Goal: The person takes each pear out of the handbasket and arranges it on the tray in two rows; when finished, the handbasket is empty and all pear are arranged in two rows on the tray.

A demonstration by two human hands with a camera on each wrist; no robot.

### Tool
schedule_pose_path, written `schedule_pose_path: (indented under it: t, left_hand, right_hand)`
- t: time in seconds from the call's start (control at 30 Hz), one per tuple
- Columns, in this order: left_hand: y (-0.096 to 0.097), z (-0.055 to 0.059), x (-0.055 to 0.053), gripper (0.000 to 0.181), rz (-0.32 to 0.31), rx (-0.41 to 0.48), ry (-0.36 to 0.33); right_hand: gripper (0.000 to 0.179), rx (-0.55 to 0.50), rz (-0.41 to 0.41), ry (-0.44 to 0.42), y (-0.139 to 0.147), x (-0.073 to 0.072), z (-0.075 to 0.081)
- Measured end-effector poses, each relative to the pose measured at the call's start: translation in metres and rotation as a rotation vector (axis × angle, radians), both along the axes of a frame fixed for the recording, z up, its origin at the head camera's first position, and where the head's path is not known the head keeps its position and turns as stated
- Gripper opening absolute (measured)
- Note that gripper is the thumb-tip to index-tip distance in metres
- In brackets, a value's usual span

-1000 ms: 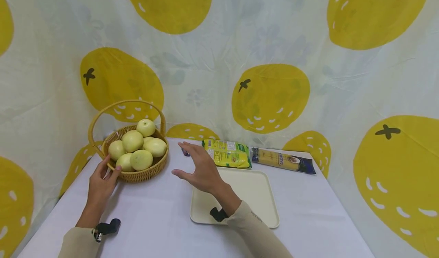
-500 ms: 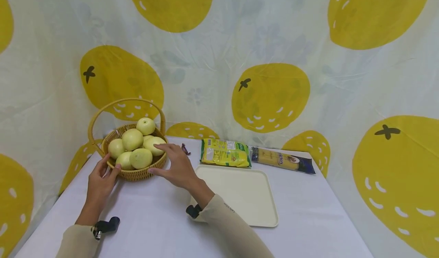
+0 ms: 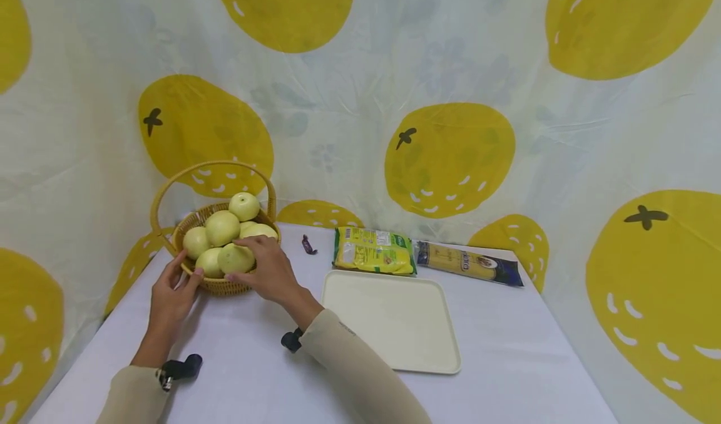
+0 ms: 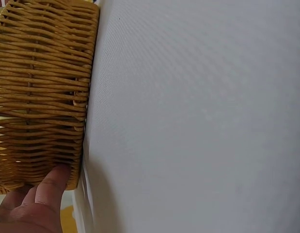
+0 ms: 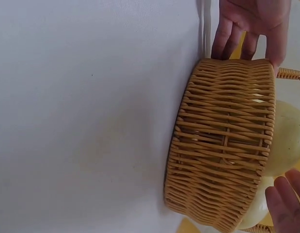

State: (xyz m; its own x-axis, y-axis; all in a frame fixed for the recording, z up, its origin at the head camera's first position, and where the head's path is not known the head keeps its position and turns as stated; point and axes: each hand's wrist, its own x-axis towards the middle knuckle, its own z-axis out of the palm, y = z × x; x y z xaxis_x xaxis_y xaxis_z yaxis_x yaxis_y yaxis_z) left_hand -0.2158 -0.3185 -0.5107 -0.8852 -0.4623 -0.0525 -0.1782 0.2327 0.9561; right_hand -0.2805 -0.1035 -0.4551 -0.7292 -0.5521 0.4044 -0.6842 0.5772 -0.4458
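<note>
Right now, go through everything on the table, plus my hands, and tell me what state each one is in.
basket: upright, loaded
fruit: piled, whole as far as seen
front fruit: partly covered by fingers
tray: flat, face up
yellow packet: lying flat
long packet: lying flat
candy: lying loose, apparently wrapped
left hand: touching the basket's side
right hand: round the front fruit

Fruit (image 3: 222,228) in bskt (image 3: 222,287), tray (image 3: 394,324) R of bskt, bag (image 3: 374,250) behind tray, pkt (image 3: 470,263) R of bag.
</note>
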Motion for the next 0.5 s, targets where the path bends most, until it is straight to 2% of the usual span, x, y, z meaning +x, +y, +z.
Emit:
schedule_pose_path:
  t: [0.23, 0.5]
  left_hand:
    - [0.002, -0.002, 0.0, 0.07, 0.014, -0.003, 0.01]
    - [0.001, -0.003, -0.001, 0.07, 0.011, 0.009, 0.026]
  right_hand:
    - [0.068, 0.055, -0.057, 0.003, -0.009, -0.005, -0.006]
    - [0.062, 0.019, -0.081, -0.023, -0.014, -0.006, -0.011]
